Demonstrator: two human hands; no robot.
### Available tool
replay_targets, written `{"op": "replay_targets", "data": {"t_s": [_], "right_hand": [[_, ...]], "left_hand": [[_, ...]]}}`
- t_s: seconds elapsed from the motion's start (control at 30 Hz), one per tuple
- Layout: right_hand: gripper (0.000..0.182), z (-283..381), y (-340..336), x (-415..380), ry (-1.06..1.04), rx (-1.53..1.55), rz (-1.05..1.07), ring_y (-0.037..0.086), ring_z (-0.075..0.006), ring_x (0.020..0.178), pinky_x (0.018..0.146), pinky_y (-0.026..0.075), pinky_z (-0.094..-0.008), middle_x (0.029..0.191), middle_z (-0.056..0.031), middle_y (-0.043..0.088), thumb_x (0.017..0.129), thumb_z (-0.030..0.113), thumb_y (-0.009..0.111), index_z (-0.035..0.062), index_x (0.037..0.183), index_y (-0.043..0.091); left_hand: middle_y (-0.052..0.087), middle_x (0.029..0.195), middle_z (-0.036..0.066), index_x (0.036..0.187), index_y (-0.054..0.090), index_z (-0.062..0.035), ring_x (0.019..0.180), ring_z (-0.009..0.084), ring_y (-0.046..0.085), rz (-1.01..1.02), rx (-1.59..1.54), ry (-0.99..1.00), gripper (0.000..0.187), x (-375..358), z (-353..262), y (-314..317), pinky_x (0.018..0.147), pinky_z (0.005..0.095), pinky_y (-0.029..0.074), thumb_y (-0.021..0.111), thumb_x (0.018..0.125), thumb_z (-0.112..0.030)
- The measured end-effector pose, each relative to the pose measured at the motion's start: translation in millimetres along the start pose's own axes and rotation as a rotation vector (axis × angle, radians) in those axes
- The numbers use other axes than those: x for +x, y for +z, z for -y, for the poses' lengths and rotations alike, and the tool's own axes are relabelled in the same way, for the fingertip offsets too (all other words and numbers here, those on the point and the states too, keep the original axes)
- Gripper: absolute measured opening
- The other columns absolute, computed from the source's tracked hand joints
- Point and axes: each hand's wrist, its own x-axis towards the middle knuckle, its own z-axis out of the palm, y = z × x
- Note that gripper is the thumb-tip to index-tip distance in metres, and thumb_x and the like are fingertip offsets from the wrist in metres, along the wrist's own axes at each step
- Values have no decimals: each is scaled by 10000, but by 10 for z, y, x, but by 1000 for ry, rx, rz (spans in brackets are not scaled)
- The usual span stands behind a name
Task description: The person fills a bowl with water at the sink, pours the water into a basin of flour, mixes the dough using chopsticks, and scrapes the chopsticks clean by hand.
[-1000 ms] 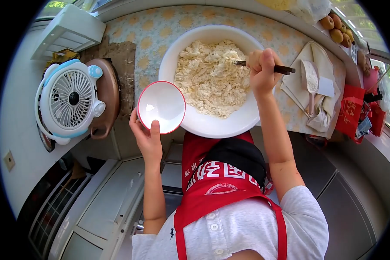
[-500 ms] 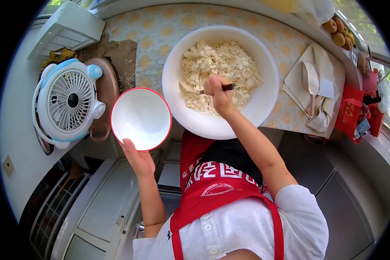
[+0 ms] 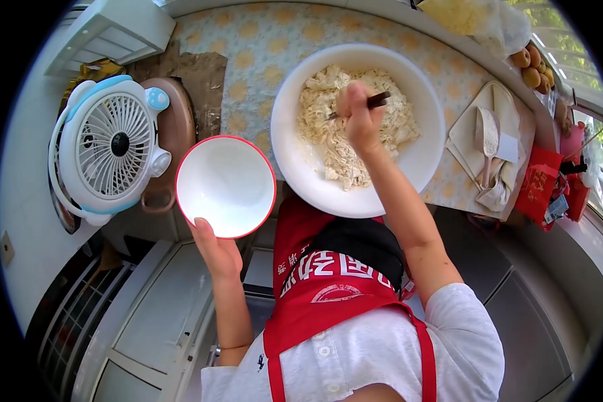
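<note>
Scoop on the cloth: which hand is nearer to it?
Right. The right hand is over the large bowl, left of the scoop; the left hand is farther left, holding the red-rimmed bowl.

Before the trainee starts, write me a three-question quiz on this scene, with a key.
1. True or false: the left hand holds the red-rimmed bowl.
2. Where does the scoop lie? (a) in the red-rimmed bowl (b) on the cloth (c) against the fan
3. Fill in: the right hand is over the big bowl, which contains ___.

Key: 1. True. 2. b. 3. Dough.
</note>
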Motion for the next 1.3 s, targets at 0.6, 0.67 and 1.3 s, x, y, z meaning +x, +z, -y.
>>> {"op": "replay_targets", "data": {"t_s": [0.6,0.67,1.3], "right_hand": [[402,321,-429,-740,101,-202,292,327,-146,407,408,247,-300,469,-36,338,874,231,443,32,535,358],[454,561,-685,-819,201,-174,283,299,-121,411,406,220,-286,468,-13,337,893,279,410,43,517,316],[369,98,125,158,-67,267,12,256,-66,426,402,187,-250,486,31,308,906,180,440,72,569,336]], "left_hand": [[359,1335,114,1339,260,-23,1220,228,371,35,28,-20,650,74,-14,40,988,367,325,390,896,-481],[362,1333,114,1337,264,-22,1217,227,374,28,19,-20,653,80,2,67,987,364,326,395,893,-483],[343,1345,113,1347,241,-30,1225,232,365,-19,26,-33,656,46,31,-59,983,375,335,376,898,-489]]}}
